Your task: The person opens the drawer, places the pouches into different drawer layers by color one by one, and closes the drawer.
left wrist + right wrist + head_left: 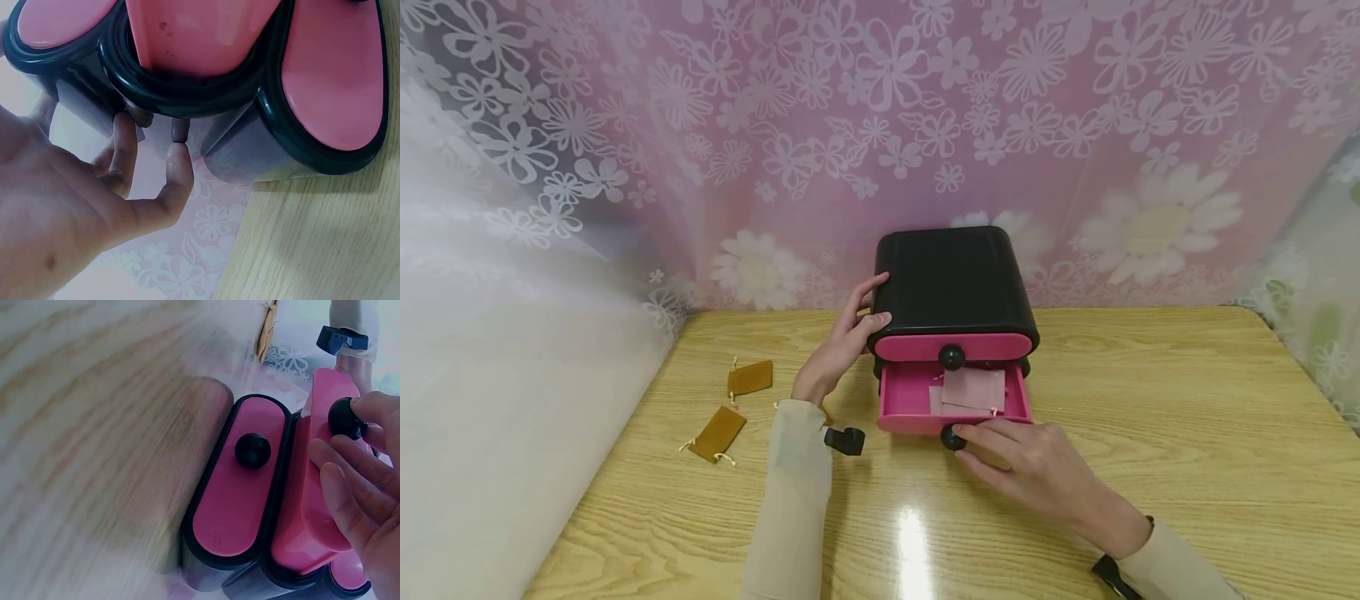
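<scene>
Mid drawer (904,423) part-open in blk mini cabinet (951,275) on desk (1150,417), pink pouches (973,389) inside. R hand (1037,471) pinching its knob (951,441); L hand (841,346) spread vs. cabinet's side. Best: slide drawer level, L bracing, pouches below rim.

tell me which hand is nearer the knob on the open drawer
Right. The right hand pinches the black knob of the open drawer; the left hand is farther off, touching the left side of the black cabinet.

Room above pulled-out drawer (906,396), cabinet (951,279) behind
</scene>
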